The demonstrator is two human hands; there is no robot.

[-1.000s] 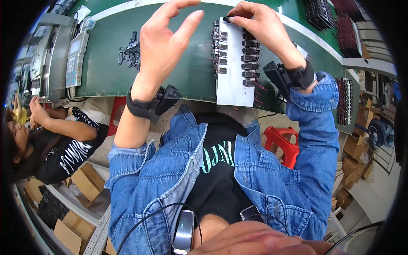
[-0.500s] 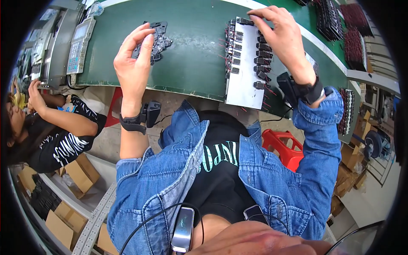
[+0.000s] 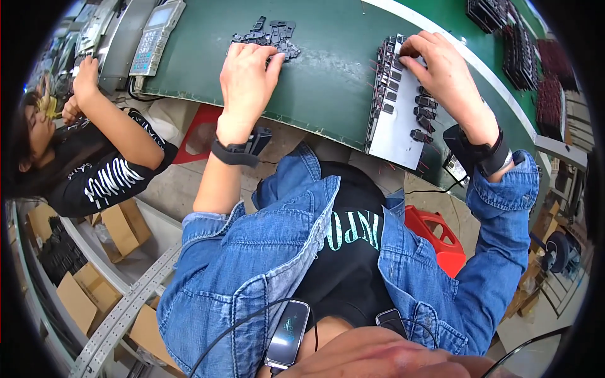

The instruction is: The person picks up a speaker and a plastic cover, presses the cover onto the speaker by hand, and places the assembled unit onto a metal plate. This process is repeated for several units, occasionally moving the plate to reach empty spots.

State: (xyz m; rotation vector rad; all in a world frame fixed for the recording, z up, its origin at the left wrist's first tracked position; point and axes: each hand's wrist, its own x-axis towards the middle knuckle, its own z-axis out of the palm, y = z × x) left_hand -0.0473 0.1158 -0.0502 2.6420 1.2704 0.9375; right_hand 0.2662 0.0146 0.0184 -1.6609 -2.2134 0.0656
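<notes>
My left hand (image 3: 247,82) is at the near edge of a loose pile of small black plastic parts (image 3: 283,33) on the green table. Its thumb stands apart from the bent fingers, and no held part shows. On the right, a long pale board (image 3: 392,138) carries two rows of small black parts with thin red wires, a left row (image 3: 391,86) and a right row (image 3: 425,113). My right hand (image 3: 444,74) bends over the far end of the board, thumb and forefinger brought close together at the left row. Whatever lies between those fingertips is hidden.
A keypad device (image 3: 150,47) stands at the table's left end. Stacks of black parts (image 3: 520,60) and red-wire bundles (image 3: 550,104) lie at the far right. A red stool (image 3: 435,236) is below the table. Another person (image 3: 113,157) sits at left beside cardboard boxes (image 3: 126,227).
The whole view has shifted, with the table scene further right. My left hand has turned its fingers toward the pile. My right fingertips have shifted from the board's far-end part toward its left row.
</notes>
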